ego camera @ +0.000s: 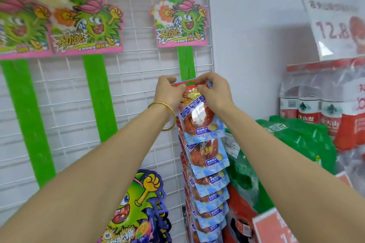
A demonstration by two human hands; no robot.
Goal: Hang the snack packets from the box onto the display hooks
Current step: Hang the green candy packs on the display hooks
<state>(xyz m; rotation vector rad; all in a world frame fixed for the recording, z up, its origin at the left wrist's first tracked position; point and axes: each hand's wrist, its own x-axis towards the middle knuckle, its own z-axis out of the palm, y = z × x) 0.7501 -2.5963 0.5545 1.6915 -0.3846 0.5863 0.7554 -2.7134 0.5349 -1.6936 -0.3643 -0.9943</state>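
**Inspector:** Item under handling?

**Assistant:** One snack packet [199, 118], glossy. It has a red top edge, a band of blue-and-white lettering, a red-brown picture in the middle and a pale icy-blue lower part with a small dark blue label.

**Inspector:** Location?

**Assistant:** Held up against the right-hand green display strip [186, 61] on the white wire grid [136, 89], directly below the strip's cartoon header card [180, 21]. It sits at the head of a column of matching packets [210, 185], which overlap one another down the strip.

**Inspector:** Hands?

**Assistant:** The left hand [167, 92], with a gold bangle [168, 117] at the wrist, has its fingers curled and pinches the packet's top edge at the left corner. The right hand [214, 92] pinches the same edge at the right, fingers curled. Both are closed on the packet.

**Inspector:** Is it on a hook?

**Assistant:** Cannot tell; the fingers cover the top edge.

**Inspector:** Surroundings?

**Assistant:** Two more green strips to the left carry no packets. Green bags [296, 140] and shrink-wrapped water bottles [316, 108] stand to the right.
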